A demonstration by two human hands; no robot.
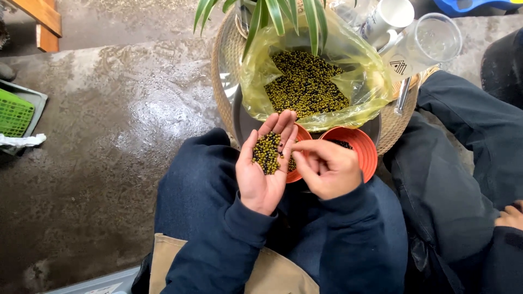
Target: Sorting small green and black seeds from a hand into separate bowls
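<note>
1 small heap of green beans lies in the cupped palm of the left hand, palm up, fingers together and slightly curled, apparently so the beans stay put and spread thin enough to look over. Right hand sits just beside it, thumb and forefinger pinched narrow at the edge of the heap, other fingers folded in; cannot tell if a bean is between the fingertips.

2 orange bowls sit right under and behind the hands: left bowl mostly hidden by the left hand's fingers, a few beans showing inside; right bowl just past the right hand, dark bits at its far rim. Close placement likely means a short drop from palm to bowl.

Beyond the bowls, a yellow plastic bag lies open with a big pile of the same beans inside, mouth facing the person for easy reach. Bag and bowls rest on a dark round tray set in a woven basket. Plant leaves hang over the bag. White mug and clear glass at the basket's far right.

Person sits in a dark blue sleeve and trousers, tan apron at the lap. Another person's hand at the right edge, apart. Wet concrete floor, green crate far left.
</note>
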